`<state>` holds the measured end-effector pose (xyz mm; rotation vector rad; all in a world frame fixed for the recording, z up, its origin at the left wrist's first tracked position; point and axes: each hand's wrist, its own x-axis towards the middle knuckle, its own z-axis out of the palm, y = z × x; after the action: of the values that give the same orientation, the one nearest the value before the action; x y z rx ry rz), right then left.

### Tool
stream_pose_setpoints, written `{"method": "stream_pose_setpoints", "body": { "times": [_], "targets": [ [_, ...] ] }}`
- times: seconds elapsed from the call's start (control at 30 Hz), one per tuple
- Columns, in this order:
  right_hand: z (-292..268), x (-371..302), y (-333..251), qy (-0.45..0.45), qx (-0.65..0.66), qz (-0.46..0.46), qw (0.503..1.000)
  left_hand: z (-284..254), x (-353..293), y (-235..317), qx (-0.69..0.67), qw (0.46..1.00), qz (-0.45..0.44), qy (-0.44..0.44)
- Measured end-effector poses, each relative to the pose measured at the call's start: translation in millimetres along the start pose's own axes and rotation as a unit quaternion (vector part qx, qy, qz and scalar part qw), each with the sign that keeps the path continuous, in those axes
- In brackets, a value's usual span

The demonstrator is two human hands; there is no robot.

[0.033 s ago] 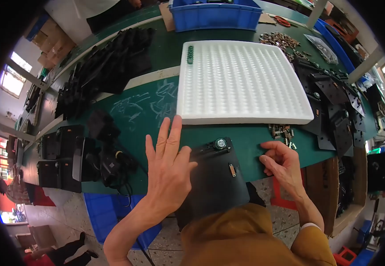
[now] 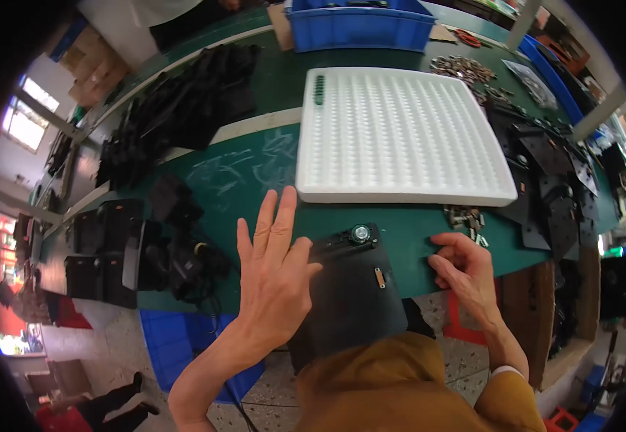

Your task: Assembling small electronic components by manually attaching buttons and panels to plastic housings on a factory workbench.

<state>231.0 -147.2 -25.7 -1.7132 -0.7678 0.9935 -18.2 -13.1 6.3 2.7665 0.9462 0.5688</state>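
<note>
A black flat panel point(image 2: 349, 302) lies at the table's front edge, against my lap. Near its far edge sits a round, shiny lens-like part point(image 2: 360, 233), and a small brass-coloured metal piece point(image 2: 380, 278) rests on its right side. My left hand point(image 2: 273, 277) is over the panel's left edge, fingers stretched out and spread, with nothing in it. Whether it touches the panel is hard to tell. To the right of the panel, my right hand point(image 2: 467, 270) hovers with fingers loosely curled. Its thumb and forefinger tips are apart, and nothing shows between them.
A white foam tray point(image 2: 406, 196) with green pieces point(image 2: 319, 90) in one corner lies beyond my hands. Small metal parts point(image 2: 464, 68) are heaped behind it. Black panels point(image 2: 543, 187) pile up at right, black parts point(image 2: 183, 101) at left. A blue bin point(image 2: 359, 29) stands at the back.
The table and everything on it appear slightly farther right in the view. My right hand is a little farther right too. Both hands keep the same pose.
</note>
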Motion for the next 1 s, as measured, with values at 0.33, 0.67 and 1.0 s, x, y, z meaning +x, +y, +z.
{"method": "stream_pose_setpoints", "body": {
  "times": [0.33, 0.67, 1.0],
  "targets": [
    [-4.9, -3.3, 12.6, 0.031, -0.049, -0.031, 0.998, -116.4, -27.3, -109.5, 0.174, 0.962, -0.158, 0.143],
    [-13.0, -9.1, 39.8, 0.136, -0.110, -0.031, 0.984, -239.0, -91.8, -335.3, 0.369, 0.787, -0.464, 0.169],
    [-6.2, -20.2, 20.7, 0.147, -0.206, -0.056, 0.966, -213.8, -134.7, -444.3, 0.474, 0.713, -0.497, 0.143]
  ]
}}
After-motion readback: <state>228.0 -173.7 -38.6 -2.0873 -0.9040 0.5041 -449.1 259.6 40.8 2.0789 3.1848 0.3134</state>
